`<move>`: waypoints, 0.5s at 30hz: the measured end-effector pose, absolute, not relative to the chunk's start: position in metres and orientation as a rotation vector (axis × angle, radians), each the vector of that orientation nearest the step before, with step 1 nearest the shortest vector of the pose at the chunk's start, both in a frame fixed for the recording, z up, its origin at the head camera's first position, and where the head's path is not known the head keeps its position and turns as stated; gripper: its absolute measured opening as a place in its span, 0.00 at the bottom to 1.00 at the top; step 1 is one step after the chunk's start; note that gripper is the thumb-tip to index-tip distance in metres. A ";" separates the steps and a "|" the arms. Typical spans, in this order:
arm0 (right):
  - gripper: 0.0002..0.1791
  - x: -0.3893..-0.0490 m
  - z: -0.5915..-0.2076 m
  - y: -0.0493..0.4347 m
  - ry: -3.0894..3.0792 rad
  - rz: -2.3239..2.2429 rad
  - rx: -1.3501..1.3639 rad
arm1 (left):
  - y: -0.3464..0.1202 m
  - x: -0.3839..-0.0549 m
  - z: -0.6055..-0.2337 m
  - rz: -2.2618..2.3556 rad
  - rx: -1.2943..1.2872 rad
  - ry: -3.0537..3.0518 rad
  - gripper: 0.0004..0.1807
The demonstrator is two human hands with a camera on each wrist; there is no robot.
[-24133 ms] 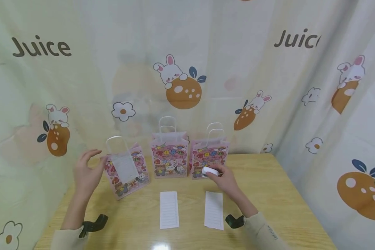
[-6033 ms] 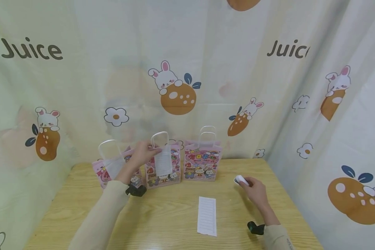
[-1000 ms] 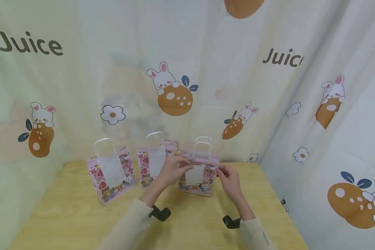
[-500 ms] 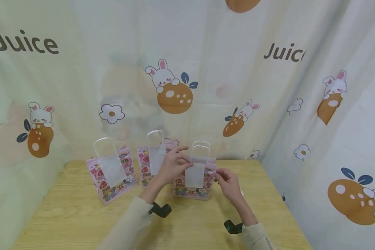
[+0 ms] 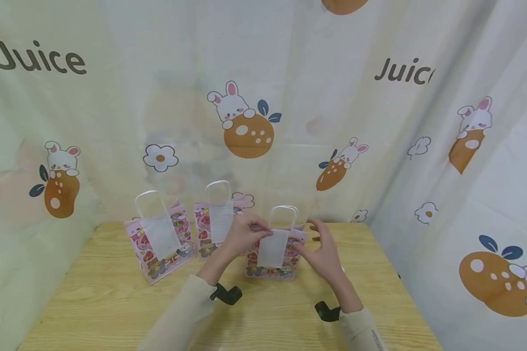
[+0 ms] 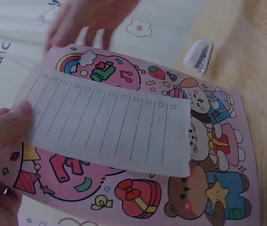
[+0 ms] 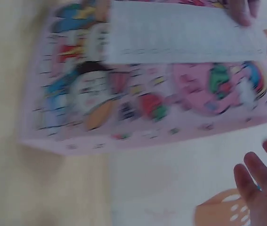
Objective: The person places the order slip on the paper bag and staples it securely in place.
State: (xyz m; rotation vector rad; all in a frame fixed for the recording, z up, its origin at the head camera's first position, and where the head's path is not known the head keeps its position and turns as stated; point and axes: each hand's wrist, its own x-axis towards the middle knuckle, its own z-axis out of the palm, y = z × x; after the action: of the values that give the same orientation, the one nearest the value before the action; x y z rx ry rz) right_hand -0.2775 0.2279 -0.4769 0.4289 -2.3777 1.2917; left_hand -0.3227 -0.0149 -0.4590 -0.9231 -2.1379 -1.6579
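Note:
Toward the right of the table stands a pink cartoon paper gift bag [image 5: 272, 274] with twisted white handles. A ruled checklist sheet [image 6: 109, 122] lies against its front, near the top. My left hand [image 5: 245, 236] pinches the sheet's upper end to the bag's rim, thumb in front, other fingers partly behind. My right hand [image 5: 322, 251] is beside the bag's right edge, fingers spread, holding nothing; in the right wrist view its fingertips [image 7: 251, 165] are apart from the bag. A small white stapler [image 6: 199, 55] rests on the table, mostly hidden behind my right wrist in the head view.
Two similar gift bags stand to the left: a left bag [image 5: 182, 239] turned at an angle and a middle bag [image 5: 204, 236], partly behind my left hand. Each bears a white sheet on its front. A printed curtain [image 5: 263, 185] hangs behind the wooden table [image 5: 114, 312].
Earlier my right hand held the stapler and sheets lay on the table; now they are on the bags. Within the last second the bag came nearer and my right hand released its edge.

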 end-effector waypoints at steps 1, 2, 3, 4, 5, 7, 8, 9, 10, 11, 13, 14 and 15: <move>0.38 -0.281 -0.473 0.226 -2.382 1.276 0.471 | -0.015 -0.322 -0.459 -1.652 -0.926 -2.136 0.05; 0.38 -0.284 -0.468 0.223 -2.387 1.257 0.513 | -0.015 -0.320 -0.458 -1.638 -0.924 -2.133 0.06; 0.36 -0.287 -0.464 0.221 -2.390 1.245 0.555 | -0.015 -0.318 -0.457 -1.626 -0.926 -2.125 0.05; 0.32 -0.290 -0.461 0.219 -2.394 1.234 0.593 | -0.015 -0.315 -0.454 -1.625 -0.932 -2.113 0.05; 0.29 -0.293 -0.458 0.218 -2.401 1.229 0.617 | -0.016 -0.311 -0.450 -1.627 -0.934 -2.104 0.05; 0.21 -0.296 -0.455 0.216 -2.405 1.231 0.647 | -0.017 -0.304 -0.443 -1.650 -0.939 -2.100 0.05; 0.18 -0.296 -0.455 0.215 -2.404 1.234 0.653 | -0.019 -0.299 -0.439 -1.674 -0.934 -2.104 0.04; 0.16 -0.296 -0.455 0.214 -2.403 1.245 0.657 | -0.020 -0.296 -0.436 -1.693 -0.932 -2.111 0.04; 0.15 -0.296 -0.455 0.213 -2.402 1.252 0.662 | -0.021 -0.293 -0.434 -1.709 -0.927 -2.123 0.04; 0.13 -0.295 -0.456 0.212 -2.401 1.260 0.663 | -0.022 -0.292 -0.434 -1.721 -0.921 -2.136 0.04; 0.11 -0.294 -0.458 0.208 -2.394 1.288 0.671 | -0.024 -0.292 -0.437 -1.740 -0.914 -2.150 0.04; 0.10 -0.292 -0.459 0.206 -2.391 1.307 0.674 | -0.025 -0.293 -0.441 -1.747 -0.904 -2.154 0.05; 0.09 -0.291 -0.459 0.204 -2.388 1.331 0.672 | -0.025 -0.296 -0.445 -1.753 -0.898 -2.153 0.06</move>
State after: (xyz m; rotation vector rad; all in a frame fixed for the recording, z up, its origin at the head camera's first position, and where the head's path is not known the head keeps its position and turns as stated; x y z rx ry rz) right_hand -0.2911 0.2037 -0.4588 0.6717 -2.3877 1.3310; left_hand -0.2958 -0.0251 -0.4452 -0.8984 -2.1533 -1.7535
